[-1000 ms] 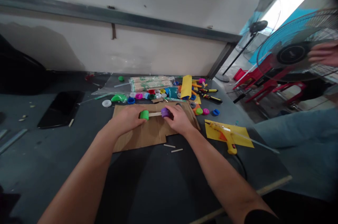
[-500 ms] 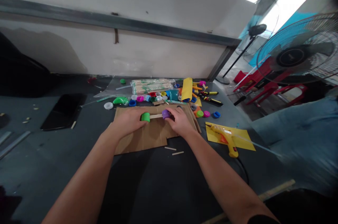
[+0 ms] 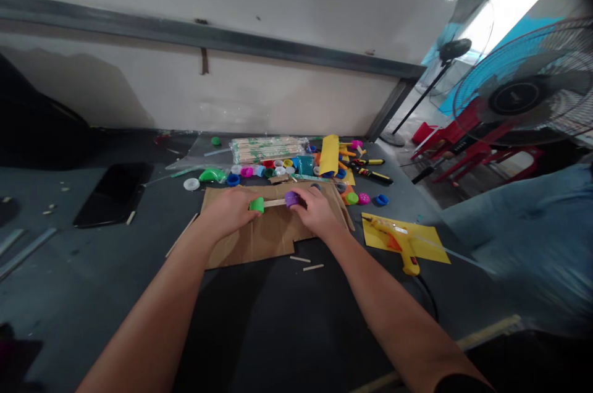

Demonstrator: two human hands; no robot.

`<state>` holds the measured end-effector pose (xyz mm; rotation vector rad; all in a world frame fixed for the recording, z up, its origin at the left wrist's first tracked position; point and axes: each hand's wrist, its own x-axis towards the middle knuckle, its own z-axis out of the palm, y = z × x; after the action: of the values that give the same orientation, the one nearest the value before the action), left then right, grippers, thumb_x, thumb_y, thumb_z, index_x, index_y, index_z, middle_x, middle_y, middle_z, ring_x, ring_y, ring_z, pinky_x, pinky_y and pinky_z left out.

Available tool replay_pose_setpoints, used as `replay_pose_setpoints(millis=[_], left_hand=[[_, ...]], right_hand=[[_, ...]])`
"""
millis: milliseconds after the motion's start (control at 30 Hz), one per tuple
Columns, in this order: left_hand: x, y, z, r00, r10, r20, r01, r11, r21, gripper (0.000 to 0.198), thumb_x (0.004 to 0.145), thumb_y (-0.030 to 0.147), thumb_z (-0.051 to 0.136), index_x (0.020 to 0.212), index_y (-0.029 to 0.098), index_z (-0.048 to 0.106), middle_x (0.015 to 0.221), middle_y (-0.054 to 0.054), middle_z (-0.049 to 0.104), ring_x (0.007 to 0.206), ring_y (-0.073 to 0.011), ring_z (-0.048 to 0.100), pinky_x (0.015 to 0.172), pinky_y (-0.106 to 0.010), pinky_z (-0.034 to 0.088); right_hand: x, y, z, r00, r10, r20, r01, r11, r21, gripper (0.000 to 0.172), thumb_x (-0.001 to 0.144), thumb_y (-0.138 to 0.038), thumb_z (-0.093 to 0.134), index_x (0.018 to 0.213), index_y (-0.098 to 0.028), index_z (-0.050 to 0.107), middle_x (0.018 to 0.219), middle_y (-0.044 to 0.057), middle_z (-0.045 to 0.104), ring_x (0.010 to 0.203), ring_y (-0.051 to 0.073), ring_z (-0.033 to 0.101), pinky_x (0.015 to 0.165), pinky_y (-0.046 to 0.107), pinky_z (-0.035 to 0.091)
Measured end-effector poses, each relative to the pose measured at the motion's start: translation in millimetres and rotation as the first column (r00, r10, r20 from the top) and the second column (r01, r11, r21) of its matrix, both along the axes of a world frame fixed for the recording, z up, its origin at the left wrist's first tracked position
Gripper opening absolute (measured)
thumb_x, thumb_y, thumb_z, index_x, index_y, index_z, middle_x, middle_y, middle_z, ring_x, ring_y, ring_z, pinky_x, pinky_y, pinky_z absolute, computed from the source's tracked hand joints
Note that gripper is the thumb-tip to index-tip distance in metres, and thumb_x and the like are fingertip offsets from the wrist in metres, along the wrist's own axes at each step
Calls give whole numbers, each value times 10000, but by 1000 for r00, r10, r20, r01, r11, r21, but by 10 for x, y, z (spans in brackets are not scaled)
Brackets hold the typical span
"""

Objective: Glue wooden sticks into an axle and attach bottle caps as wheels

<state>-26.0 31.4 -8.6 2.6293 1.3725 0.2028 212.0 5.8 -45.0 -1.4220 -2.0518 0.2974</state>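
Note:
A green bottle cap (image 3: 256, 204) is pinched in the fingers of my left hand (image 3: 229, 211). My right hand (image 3: 317, 211) grips a purple bottle cap (image 3: 291, 199). Between the two caps runs a short wooden stick (image 3: 275, 202), its ends meeting or hidden by the caps. Both hands are over a brown cardboard sheet (image 3: 254, 248). Two small pieces of stick (image 3: 300, 259) lie on the dark table just in front of the cardboard.
Behind the cardboard lie several coloured bottle caps (image 3: 246, 172), a bag of wooden sticks (image 3: 269, 149) and black-yellow cutters (image 3: 370, 172). A yellow glue gun (image 3: 399, 241) rests on yellow paper at right. A phone (image 3: 111, 195) lies at left. Someone in jeans (image 3: 532, 245) is at the right.
The hands keep their hold on the two caps and stick, almost unmoved. The view has shifted slightly. The person beyond the partition appears farther right.

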Motion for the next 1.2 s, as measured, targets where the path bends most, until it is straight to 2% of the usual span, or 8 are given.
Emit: replay_pose_setpoints(millis=[233, 533, 933, 1033, 1200], left_hand=[[15, -4, 10, 1000, -11, -13, 11, 1000, -3, 287, 796, 299, 563, 1026, 182, 690, 1018, -109, 715, 1040, -285, 625, 915, -388, 472], [46, -20, 55, 999, -22, -47, 23, 1000, 6, 256, 789, 284, 550, 946, 147, 700, 980, -137, 718, 969, -306, 643, 851, -392, 490], [24, -13, 11, 1000, -19, -8, 19, 1000, 16, 236, 787, 286, 556, 926, 166, 704, 942, -119, 722, 941, -298, 654, 828, -385, 496], [1, -4, -12, 1000, -23, -6, 23, 1000, -3, 275, 793, 302, 561, 993, 171, 697, 1009, -114, 717, 1004, -288, 640, 873, -382, 486], [-36, 5, -14, 998, 28, 58, -26, 999, -41, 466, 751, 314, 620, 1204, 203, 625, 1225, -94, 654, 1149, -272, 586, 980, -377, 443]], right_hand=[[-5, -35, 44, 1000, -8, -15, 8, 1000, -10, 348, 809, -178, 639, 1156, -197, 632, 1116, 93, 659, 1059, 248, 571, 959, 415, 441], [-10, -33, 35, 999, -19, -33, 18, 999, -50, 354, 815, -181, 627, 1169, -198, 633, 1099, 97, 654, 1057, 252, 562, 952, 415, 439], [-3, -3, 0, 999, -9, -34, 8, 1000, -27, 365, 792, -174, 650, 1156, -198, 639, 1097, 95, 669, 1060, 253, 572, 959, 413, 442], [7, -3, -29, 1000, -1, -29, 1, 1000, -2, 367, 806, -191, 634, 1172, -208, 631, 1118, 90, 666, 1068, 249, 567, 965, 415, 439], [15, -3, -81, 1000, 8, -22, -8, 1000, 15, 402, 824, -230, 617, 1225, -208, 601, 1174, 95, 649, 1113, 257, 543, 986, 434, 424]])
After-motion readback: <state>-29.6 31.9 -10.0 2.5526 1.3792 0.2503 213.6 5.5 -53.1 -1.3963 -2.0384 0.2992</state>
